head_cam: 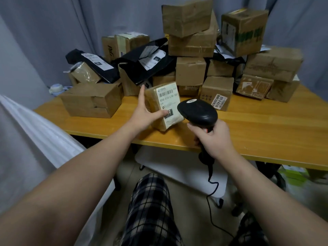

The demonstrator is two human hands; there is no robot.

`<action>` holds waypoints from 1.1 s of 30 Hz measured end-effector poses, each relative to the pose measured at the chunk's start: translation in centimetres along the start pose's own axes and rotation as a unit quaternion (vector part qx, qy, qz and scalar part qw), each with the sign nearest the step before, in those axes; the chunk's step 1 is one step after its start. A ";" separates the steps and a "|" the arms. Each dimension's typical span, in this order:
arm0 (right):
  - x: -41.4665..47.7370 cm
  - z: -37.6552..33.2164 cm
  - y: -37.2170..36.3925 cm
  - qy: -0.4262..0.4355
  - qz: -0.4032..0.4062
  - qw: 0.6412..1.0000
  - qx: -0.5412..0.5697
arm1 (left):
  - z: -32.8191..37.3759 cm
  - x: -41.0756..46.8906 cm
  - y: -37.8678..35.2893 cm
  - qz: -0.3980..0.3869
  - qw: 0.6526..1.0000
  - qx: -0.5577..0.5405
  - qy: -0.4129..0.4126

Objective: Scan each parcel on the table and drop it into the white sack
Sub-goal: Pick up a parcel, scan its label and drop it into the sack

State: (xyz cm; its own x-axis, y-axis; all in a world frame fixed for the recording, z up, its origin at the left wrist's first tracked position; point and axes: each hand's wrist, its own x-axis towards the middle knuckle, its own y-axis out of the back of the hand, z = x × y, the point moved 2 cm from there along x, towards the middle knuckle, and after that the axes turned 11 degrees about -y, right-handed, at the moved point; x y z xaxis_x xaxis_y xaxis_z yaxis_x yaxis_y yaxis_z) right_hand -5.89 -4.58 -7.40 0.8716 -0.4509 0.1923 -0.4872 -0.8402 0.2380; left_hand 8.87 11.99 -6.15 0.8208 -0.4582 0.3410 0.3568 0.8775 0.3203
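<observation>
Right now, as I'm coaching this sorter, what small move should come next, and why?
Probably tip the black handheld scanner, gripped by the right hand, up at the barcode and trigger it. The left hand holds the small brown taped parcel face-up, its barcode uncovered, and the scanner's head sits beside the parcel's lower corner.

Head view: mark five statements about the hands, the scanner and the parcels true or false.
1. The right hand grips a black scanner. True.
2. The left hand holds a parcel with its white label facing the camera. True.
3. The held parcel is a black bag. False: it is tan and tape-wrapped.
4. The scanner is cordless. False: a black cord hangs from its handle.
5. Cardboard boxes are piled on the wooden table behind the held parcel. True.
</observation>
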 end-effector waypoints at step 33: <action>-0.8 -4.0 -6.1 0.028 -0.084 0.996 0.028 | 0.9 -5.2 3.6 0.114 0.991 -0.043 -0.053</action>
State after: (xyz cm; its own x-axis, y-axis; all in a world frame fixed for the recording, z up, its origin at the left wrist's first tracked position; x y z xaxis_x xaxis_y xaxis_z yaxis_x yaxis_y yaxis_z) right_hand -3.85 2.13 -5.17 0.9354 -0.2866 0.2068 -0.3297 -0.9185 0.2182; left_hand 5.45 17.43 -5.94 0.8349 -0.2556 0.4875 0.2086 0.9665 0.1496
